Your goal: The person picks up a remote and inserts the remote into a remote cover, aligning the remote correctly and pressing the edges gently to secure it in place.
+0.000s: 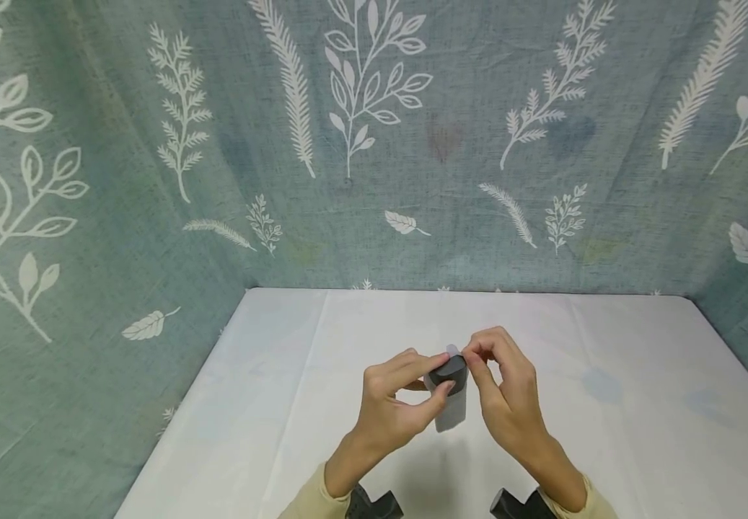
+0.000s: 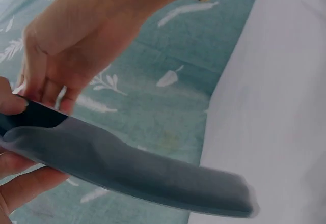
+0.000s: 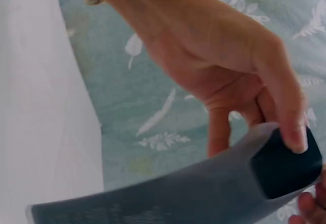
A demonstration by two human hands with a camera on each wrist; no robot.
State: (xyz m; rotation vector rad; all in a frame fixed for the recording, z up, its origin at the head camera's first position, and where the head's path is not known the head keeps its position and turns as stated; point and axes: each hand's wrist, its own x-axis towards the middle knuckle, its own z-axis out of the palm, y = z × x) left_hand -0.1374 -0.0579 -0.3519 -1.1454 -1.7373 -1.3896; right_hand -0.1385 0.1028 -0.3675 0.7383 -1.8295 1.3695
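Observation:
A long, curved dark device [image 1: 448,369] sits in a translucent grey sleeve [image 1: 453,411], its bare dark end pointing up and away in the head view. My left hand [image 1: 389,396] grips it near that end, thumb on the near face and index finger at the top. At the sleeve's upper edge, the thumb and forefinger of my right hand [image 1: 506,382] pinch together beside a pale flap. The left wrist view shows the sleeve [image 2: 147,168] side-on, reaching past the other end. In the right wrist view, my left thumb presses the dark end [image 3: 288,165].
A white-covered table [image 1: 283,447] lies below the hands. Green leaf-print cloth [image 1: 374,216] hangs behind it and along both sides. Black wrist mounts [image 1: 374,504] show at both wrists, below light yellow sleeves.

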